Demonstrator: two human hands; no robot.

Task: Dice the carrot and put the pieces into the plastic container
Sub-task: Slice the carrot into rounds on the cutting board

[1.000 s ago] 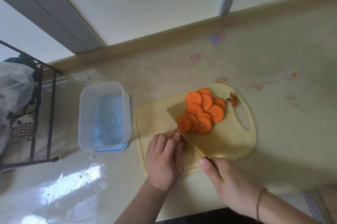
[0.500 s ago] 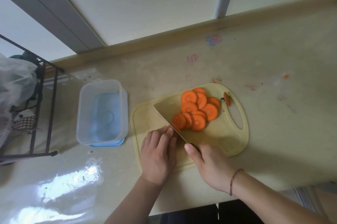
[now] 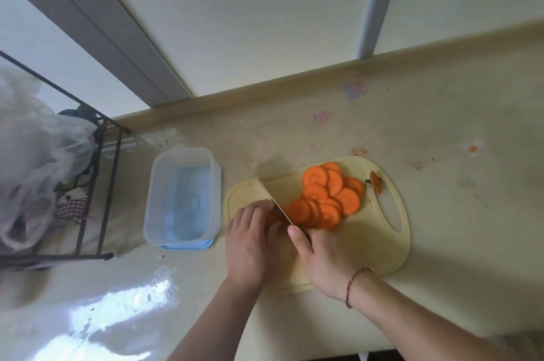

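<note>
A pile of orange carrot slices (image 3: 323,196) lies on the pale yellow cutting board (image 3: 368,246). My left hand (image 3: 253,240) curls over the uncut carrot stub at the board's left end, hiding most of it. My right hand (image 3: 326,260) grips the handle of the knife (image 3: 278,206), index finger along the spine. The blade runs diagonally between my left fingertips and the slices. The carrot's cut-off top (image 3: 375,181) sits by the board's handle hole. The clear plastic container (image 3: 153,184) stands on a blue lid left of the board and holds nothing.
A black wire rack (image 3: 110,184) with plastic bags (image 3: 32,160) fills the left side. A raised ledge (image 3: 294,81) backs the counter. Small carrot scraps (image 3: 473,148) lie on the counter to the right. The counter's front edge runs just below my forearms.
My right hand has pushed forward and left along the board, bringing the knife closer against my left fingertips. My left hand stays over the carrot stub.
</note>
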